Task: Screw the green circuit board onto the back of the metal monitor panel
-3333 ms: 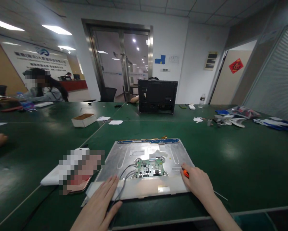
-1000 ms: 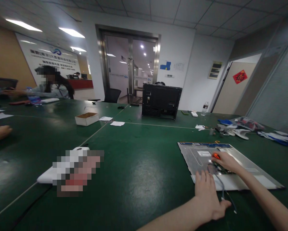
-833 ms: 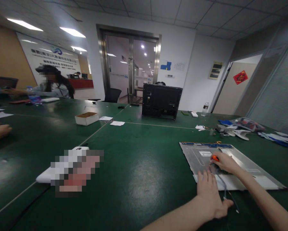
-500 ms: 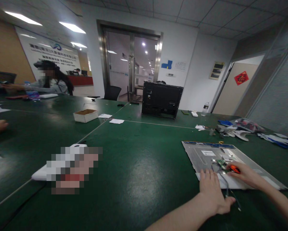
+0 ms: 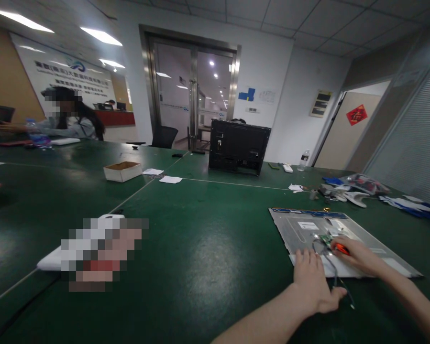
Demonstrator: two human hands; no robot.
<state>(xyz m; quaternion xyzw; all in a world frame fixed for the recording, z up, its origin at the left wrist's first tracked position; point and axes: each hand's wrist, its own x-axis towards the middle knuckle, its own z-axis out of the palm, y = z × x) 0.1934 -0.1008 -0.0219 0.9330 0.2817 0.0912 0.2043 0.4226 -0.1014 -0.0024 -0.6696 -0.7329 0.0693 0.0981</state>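
On the green table at the right lies a flat silver display panel (image 5: 290,230) with a blue strip along its far edge. My left hand (image 5: 312,284) rests on the panel's near left edge, fingers stretched out and thumb apart. In my right hand (image 5: 360,257) is a screwdriver (image 5: 341,248) with an orange-and-black handle, held over the panel's middle. Its tip is hidden. Just beside it sits a small green circuit board (image 5: 324,240). A dark cable (image 5: 331,268) runs from there past my left hand over the near edge.
A black monitor housing (image 5: 239,147) stands upright at the back. Left of it is an open white box (image 5: 122,172); a white power strip (image 5: 51,260) lies nearer. Bags, gloves and scraps (image 5: 358,197) lie behind the panel. A person (image 5: 69,114) sits at the far left.
The whole view has shifted slightly left. My right hand has turned a little and now covers more of the orange handle. My left hand stays on the panel edge.
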